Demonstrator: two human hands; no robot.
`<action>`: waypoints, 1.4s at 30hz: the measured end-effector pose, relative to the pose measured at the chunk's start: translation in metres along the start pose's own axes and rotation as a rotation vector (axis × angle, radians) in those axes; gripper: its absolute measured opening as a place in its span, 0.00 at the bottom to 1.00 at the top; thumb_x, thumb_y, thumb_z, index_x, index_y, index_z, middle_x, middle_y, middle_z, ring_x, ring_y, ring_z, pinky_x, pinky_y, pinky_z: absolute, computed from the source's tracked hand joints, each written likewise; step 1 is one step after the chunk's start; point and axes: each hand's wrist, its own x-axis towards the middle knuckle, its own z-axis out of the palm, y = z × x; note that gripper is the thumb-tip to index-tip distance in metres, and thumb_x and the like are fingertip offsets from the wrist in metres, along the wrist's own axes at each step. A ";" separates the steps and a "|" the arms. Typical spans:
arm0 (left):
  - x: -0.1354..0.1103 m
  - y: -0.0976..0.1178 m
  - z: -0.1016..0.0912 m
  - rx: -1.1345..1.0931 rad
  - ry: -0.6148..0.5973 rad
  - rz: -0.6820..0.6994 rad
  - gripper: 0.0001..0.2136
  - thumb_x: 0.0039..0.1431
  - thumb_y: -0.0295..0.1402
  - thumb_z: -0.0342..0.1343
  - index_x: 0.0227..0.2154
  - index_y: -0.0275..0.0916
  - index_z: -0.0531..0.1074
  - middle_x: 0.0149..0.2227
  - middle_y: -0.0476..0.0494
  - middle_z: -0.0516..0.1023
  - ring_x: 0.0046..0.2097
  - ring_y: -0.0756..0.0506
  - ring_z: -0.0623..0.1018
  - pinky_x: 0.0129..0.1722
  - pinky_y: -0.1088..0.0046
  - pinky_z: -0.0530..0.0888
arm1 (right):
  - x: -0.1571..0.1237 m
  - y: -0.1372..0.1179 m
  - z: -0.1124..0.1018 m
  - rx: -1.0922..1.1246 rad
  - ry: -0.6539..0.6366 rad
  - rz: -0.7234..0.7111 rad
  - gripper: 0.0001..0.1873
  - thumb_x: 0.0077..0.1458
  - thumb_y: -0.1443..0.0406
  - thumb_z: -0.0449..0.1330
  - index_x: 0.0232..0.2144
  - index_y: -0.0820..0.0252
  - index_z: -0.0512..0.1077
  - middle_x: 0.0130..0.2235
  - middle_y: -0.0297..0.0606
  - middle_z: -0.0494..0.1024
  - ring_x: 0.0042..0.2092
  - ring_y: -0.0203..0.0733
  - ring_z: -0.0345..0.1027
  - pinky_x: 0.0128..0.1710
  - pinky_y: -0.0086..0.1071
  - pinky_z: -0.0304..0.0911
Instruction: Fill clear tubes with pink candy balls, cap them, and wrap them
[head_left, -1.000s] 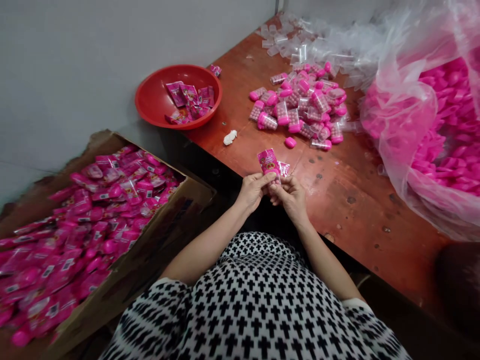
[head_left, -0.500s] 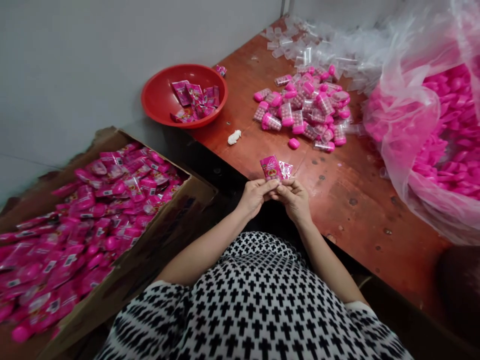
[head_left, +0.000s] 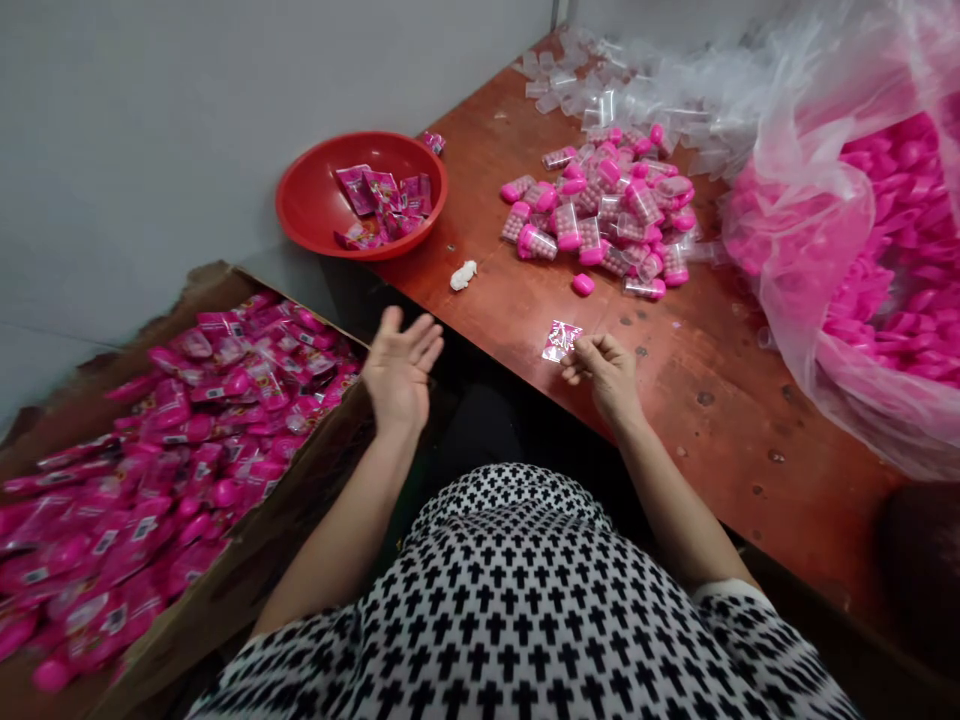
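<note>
My left hand (head_left: 403,375) is raised over the gap between the cardboard box and the table, palm up and fingers spread, with nothing in it. Above the table's front edge, my right hand (head_left: 609,375) has its fingers curled together; what they hold, if anything, is hidden. Just beyond those fingertips lies a small shiny pink-and-white packet (head_left: 561,340) on the tabletop. Whether the fingers touch its near corner I cannot tell. A loose pink cap (head_left: 583,285) sits farther back, close to a pile of clear bottles with pink caps (head_left: 600,205) filled with small pink balls.
On the left stands an open cardboard box (head_left: 300,455) full of pink packages (head_left: 180,440). A red bowl (head_left: 300,215) with several pink packets is at the table's corner, near a crumpled white scrap (head_left: 463,275). Clear plastic cups (head_left: 600,105) and a bag of pink caps (head_left: 802,230) lie behind and right.
My hands have come apart. The left moved left and opened; the right shifted slightly right. The pink packet they held together no longer shows, while the shiny one remains on the table.
</note>
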 end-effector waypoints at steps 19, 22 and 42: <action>-0.009 -0.096 0.073 0.659 -0.540 0.196 0.11 0.51 0.30 0.60 0.38 0.49 0.77 0.52 0.48 0.74 0.62 0.43 0.62 0.64 0.54 0.45 | 0.021 0.014 -0.021 -0.133 0.131 -0.034 0.21 0.46 0.54 0.64 0.40 0.57 0.66 0.34 0.32 0.76 0.27 0.31 0.70 0.24 0.25 0.67; -0.017 -0.089 0.074 0.576 -0.561 0.166 0.11 0.51 0.31 0.61 0.39 0.48 0.77 0.52 0.48 0.74 0.62 0.43 0.63 0.64 0.57 0.51 | 0.028 0.016 -0.015 -0.036 0.071 -0.007 0.25 0.43 0.57 0.66 0.43 0.55 0.63 0.31 0.28 0.74 0.23 0.30 0.66 0.18 0.23 0.62; -0.023 -0.066 0.065 0.143 -0.298 -0.645 0.13 0.33 0.33 0.70 0.23 0.30 0.77 0.25 0.42 0.78 0.26 0.50 0.77 0.27 0.76 0.76 | 0.103 -0.036 -0.068 -1.430 0.389 -0.093 0.22 0.58 0.52 0.50 0.48 0.59 0.68 0.53 0.53 0.67 0.50 0.58 0.64 0.45 0.52 0.60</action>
